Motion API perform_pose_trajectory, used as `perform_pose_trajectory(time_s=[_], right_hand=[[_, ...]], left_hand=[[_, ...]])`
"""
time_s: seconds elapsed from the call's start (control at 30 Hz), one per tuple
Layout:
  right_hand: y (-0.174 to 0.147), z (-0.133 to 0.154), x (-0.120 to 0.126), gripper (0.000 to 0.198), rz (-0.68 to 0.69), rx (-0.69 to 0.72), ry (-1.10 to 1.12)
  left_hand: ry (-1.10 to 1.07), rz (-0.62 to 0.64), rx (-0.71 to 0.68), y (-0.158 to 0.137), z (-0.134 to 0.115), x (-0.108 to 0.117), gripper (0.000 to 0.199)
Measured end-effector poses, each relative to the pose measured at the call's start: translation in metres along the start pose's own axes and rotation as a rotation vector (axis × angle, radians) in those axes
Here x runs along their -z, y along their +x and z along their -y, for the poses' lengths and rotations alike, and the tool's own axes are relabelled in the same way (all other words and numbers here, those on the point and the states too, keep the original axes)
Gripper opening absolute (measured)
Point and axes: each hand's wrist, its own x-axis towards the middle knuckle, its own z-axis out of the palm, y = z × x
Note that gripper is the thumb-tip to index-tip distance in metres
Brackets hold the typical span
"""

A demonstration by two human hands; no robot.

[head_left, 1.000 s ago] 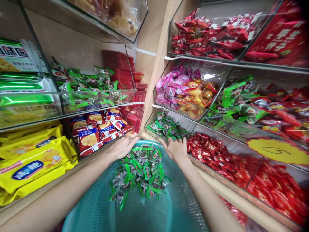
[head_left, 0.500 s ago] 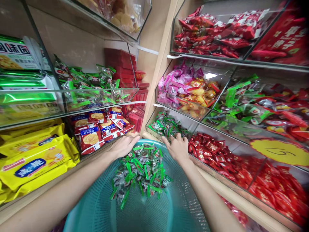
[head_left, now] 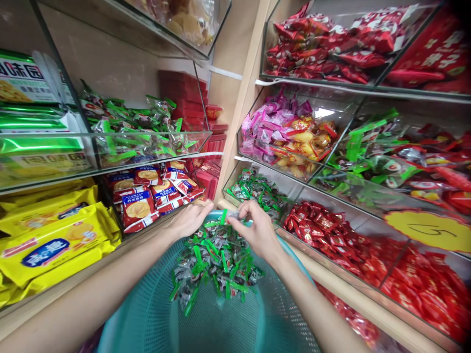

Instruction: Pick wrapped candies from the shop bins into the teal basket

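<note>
A teal plastic basket point(head_left: 147, 274) with mesh sides is below me, tilted toward the shelves. Several small candies point(head_left: 221, 260) in clear wrappers with green ends lie heaped toward its far side. My left hand point(head_left: 191, 218) is closed over the far left rim; its fingertips are partly hidden. Above the far rim, my right hand point(head_left: 255, 225) pinches one green-ended wrapped candy point(head_left: 224, 216) between thumb and fingers. Just behind my right hand is a clear bin of green-wrapped candies point(head_left: 253, 189).
Red-wrapped candies point(head_left: 324, 225) fill bins at right, under a yellow price tag point(head_left: 427, 230). Purple-wrapped candies point(head_left: 267, 125) sit one shelf higher. Yellow biscuit packs point(head_left: 62, 245) and red-and-blue cookie packets point(head_left: 138, 206) are at left. A wooden post point(head_left: 235, 98) divides the shelves.
My right hand has moved left from in front of the green candy bin to above the basket's far rim, now pinching a wrapped candy. My left hand has stayed at the rim.
</note>
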Motion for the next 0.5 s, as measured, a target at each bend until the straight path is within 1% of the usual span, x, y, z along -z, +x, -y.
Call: perform_pose_trajectory(time_s=[0.03, 0.1, 0.17, 0.23, 0.3, 0.4, 0.5], right_hand=[[-0.002, 0.003, -0.004, 0.018, 0.052, -0.011, 0.022], [-0.005, 0.007, -0.011, 0.027, 0.156, -0.003, 0.051], [-0.009, 0.010, -0.018, 0.029, 0.253, 0.057, 0.051], [-0.013, 0.012, -0.025, 0.025, 0.329, 0.151, -0.017], [-0.017, 0.017, -0.032, 0.021, 0.374, 0.268, -0.152], [-0.022, 0.026, -0.042, 0.018, 0.401, 0.460, -0.360], [-0.023, 0.037, -0.052, 0.022, 0.395, 0.622, -0.438]], left_hand=[[-0.027, 0.005, 0.025, 0.001, 0.000, 0.001, 0.074], [-0.091, 0.014, 0.065, 0.002, 0.001, 0.001, 0.075], [-0.155, 0.023, 0.083, 0.003, 0.002, 0.002, 0.074], [-0.192, 0.029, 0.094, 0.004, 0.004, 0.001, 0.075], [-0.203, 0.033, 0.110, 0.004, 0.004, 0.001, 0.075], [-0.206, 0.014, 0.122, 0.003, 0.003, 0.002, 0.075], [-0.197, 0.005, 0.134, 0.002, 0.000, 0.003, 0.076]])
